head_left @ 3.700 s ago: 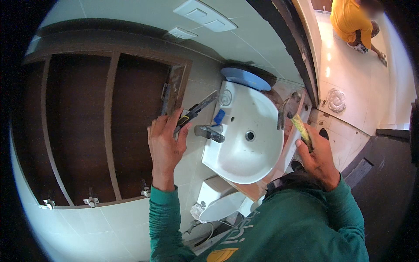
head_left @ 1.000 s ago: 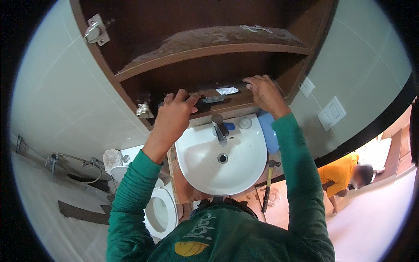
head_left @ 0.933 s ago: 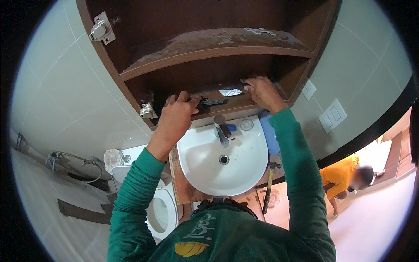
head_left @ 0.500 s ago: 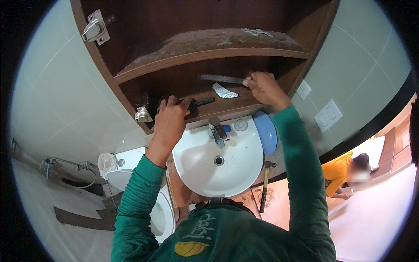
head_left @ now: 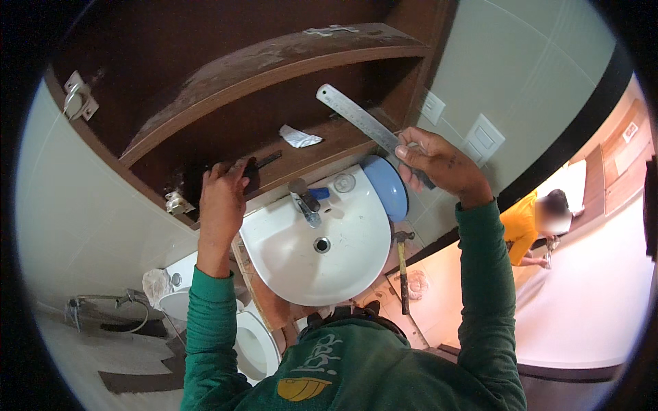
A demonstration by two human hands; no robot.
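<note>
My right hand (head_left: 439, 163) grips a steel ruler (head_left: 356, 116), whose rounded end with a hole points up and left in front of the wooden cabinet. The ruler's other end sticks out below my fingers. At the left of the cabinet's lower shelf (head_left: 339, 147), my left hand (head_left: 223, 192) has its fingers curled over a slim black tool (head_left: 269, 159). One end of that tool shows past my fingertips; its kind is hard to make out. Between the hands a crumpled silvery-white scrap (head_left: 299, 136) lies on the shelf.
A white washbasin (head_left: 288, 267) with a tap (head_left: 305, 203) stands below the cabinet. Beside it are a blue basin (head_left: 385, 188) and a hammer (head_left: 403, 274). Metal hinges (head_left: 179, 203) stick out at the cabinet's left edge. A toilet (head_left: 257, 342) is lower left; a person in yellow (head_left: 521, 222) works beyond the doorway.
My right hand has drawn the ruler out of the lower shelf space, toward me and right, and tilted it. My left hand stays by the black tool. The view has shifted.
</note>
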